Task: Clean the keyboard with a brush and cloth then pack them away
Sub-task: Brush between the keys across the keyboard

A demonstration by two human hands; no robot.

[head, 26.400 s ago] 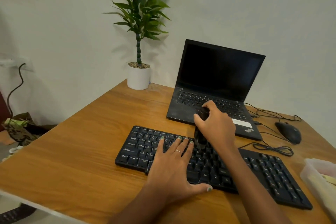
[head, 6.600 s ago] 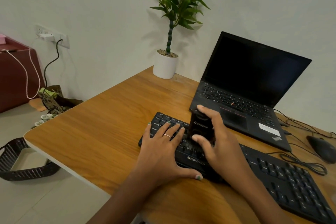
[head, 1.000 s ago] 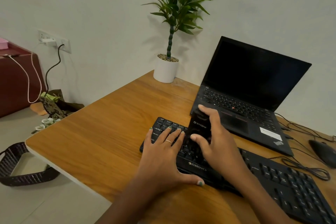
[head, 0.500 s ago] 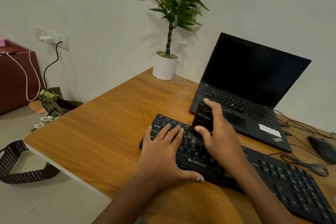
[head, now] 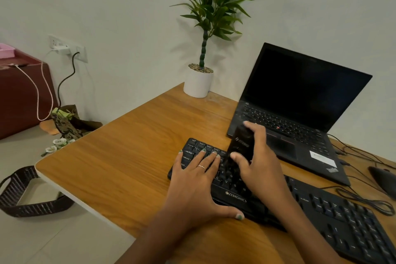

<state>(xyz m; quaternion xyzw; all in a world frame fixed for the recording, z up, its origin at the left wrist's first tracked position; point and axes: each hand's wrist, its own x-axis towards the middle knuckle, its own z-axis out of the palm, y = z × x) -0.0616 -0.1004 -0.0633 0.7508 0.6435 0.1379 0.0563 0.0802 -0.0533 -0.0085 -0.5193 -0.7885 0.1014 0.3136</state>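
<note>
Keyboard (head: 278, 201) lay lengthwise under both hands, running away to my right. My right hand (head: 260, 167) gripped the black brush (head: 240, 148) upright over its left-end keys; my left hand (head: 196, 184) pressed flat beside it.

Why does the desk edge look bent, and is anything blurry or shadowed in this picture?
Head view: the wide-angle lens bows the desk edge and tilts the walls; the plant leaves are slightly smeared, as is the brush in the right hand; soft light casts a faint plant shadow on the wall; the laptop screen is dark, without glare.
</note>
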